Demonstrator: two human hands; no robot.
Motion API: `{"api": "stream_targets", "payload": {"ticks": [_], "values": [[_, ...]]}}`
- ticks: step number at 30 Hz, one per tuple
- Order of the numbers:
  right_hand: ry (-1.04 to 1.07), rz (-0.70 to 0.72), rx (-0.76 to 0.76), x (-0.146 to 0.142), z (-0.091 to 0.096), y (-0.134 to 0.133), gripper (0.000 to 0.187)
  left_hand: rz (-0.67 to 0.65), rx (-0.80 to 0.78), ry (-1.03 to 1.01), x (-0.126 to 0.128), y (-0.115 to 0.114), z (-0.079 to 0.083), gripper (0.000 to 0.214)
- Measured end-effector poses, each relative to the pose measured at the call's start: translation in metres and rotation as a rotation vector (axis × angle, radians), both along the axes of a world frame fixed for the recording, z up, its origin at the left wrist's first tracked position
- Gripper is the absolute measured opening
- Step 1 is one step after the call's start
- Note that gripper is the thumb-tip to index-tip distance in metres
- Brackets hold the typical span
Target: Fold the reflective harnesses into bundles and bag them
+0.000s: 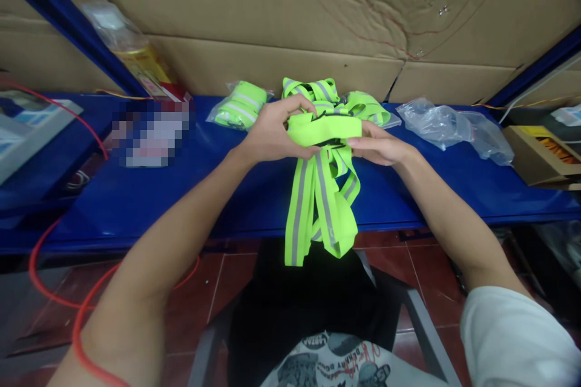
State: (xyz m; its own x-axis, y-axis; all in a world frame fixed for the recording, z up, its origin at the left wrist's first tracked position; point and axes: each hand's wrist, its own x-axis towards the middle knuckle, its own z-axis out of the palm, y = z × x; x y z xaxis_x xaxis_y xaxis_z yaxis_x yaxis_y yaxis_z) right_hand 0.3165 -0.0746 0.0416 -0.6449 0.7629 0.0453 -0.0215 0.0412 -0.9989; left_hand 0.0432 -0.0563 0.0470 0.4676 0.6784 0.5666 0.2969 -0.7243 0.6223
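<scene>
Hanging from both hands above the front edge of the blue workbench (136,193), the neon reflective strap harness (323,128) is gathered into a folded band at the top. Its long grey-striped loops trail down past the bench edge. The left hand (271,133) curls its fingers over the top of the band with the thumb underneath, closed on the left end. The right hand (380,146) grips the right end, its fingers lying fairly flat along the underside and pressed to the fabric.

Just behind the hands on the bench lies a loose pile of more reflective straps (318,91). A bagged strap bundle (240,106) sits to its left, and empty clear plastic bags (449,126) are crumpled to its right. An open cardboard box (531,163) stands at the far right end. Flattened cardboard sheets (272,12) line the wall behind, and a red cable (77,314) loops over the tiled floor at the lower left.
</scene>
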Motion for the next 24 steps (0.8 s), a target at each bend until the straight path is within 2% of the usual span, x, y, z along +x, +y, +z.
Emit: {"api": "stream_targets", "payload": {"ticks": [4, 7, 13, 16, 19, 24], "values": [[0.036, 0.068, -0.036, 0.001, 0.001, -0.001, 0.069, -0.018, -0.020, -0.147, -0.002, 0.004, 0.008, 0.063], [-0.016, 0.091, -0.068, 0.004, 0.003, -0.001, 0.066, 0.033, 0.029, -0.175, -0.007, 0.008, 0.010, 0.063], [-0.140, 0.302, -0.110, 0.009, 0.007, 0.001, 0.057, 0.100, 0.032, 0.024, -0.016, 0.012, 0.008, 0.060], [-0.190, 0.324, -0.086, 0.011, 0.005, 0.003, 0.058, 0.111, 0.007, 0.046, -0.017, 0.012, 0.007, 0.062], [-0.279, 0.349, -0.098, 0.012, 0.006, 0.004, 0.053, 0.102, 0.008, 0.072, -0.017, 0.012, 0.007, 0.064], [-0.472, 0.324, -0.010, 0.014, 0.016, 0.003, 0.046, 0.073, 0.002, 0.237, -0.018, 0.017, 0.000, 0.058]]}}
